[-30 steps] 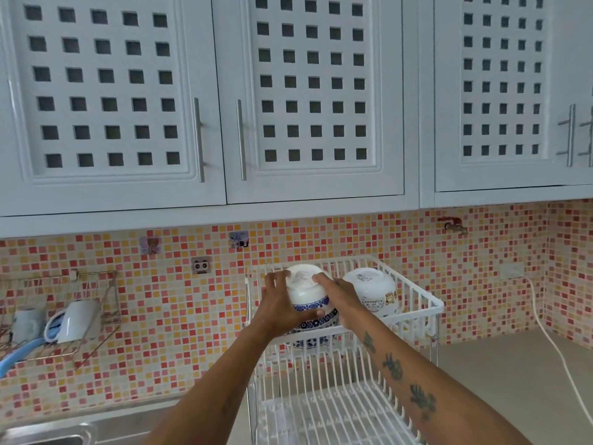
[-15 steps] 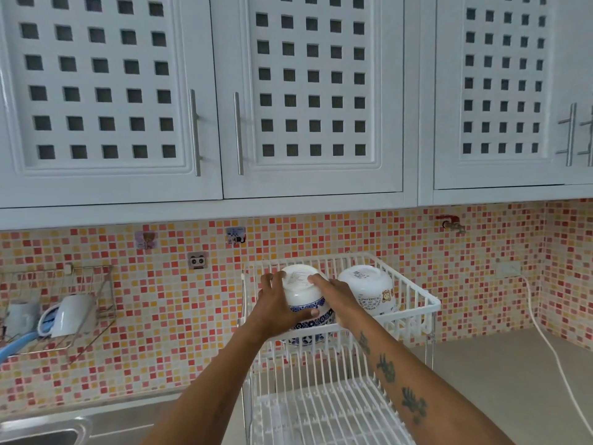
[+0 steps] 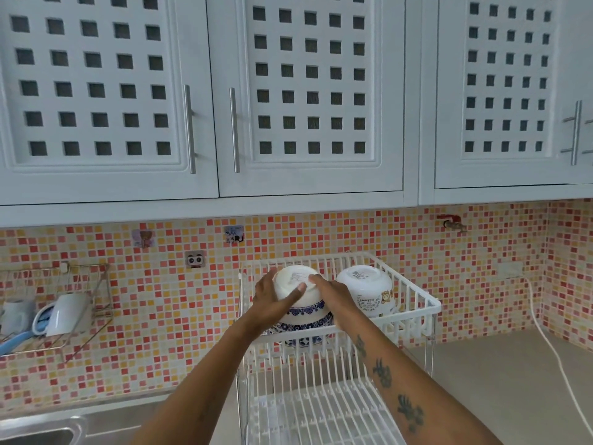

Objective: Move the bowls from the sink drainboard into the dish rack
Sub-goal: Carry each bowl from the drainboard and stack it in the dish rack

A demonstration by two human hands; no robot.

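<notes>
A white two-tier dish rack [image 3: 426, 308] stands on the counter by the tiled wall. In its upper basket a stack of upturned white bowls with blue patterns [image 3: 305, 311] sits at the left. My left hand [image 3: 272, 301] grips the top bowl's left side and my right hand [image 3: 333, 298] its right side, fingers over its base. Beside it to the right rests an upturned white bowl with a cartoon bear print [image 3: 365, 289], untouched. The rack's lower tier [image 3: 321, 409] holds nothing I can see.
White cupboards [image 3: 305, 91] hang low over the rack. A steel sink edge [image 3: 41, 428] lies at bottom left. A wire wall shelf with mugs [image 3: 57, 313] hangs at left. A white cable [image 3: 552, 345] runs down the wall across the beige counter at right.
Both hands stay on the top blue-patterned bowl in the upper basket. The view has shifted slightly; my left thumb now lies across the bowl's base.
</notes>
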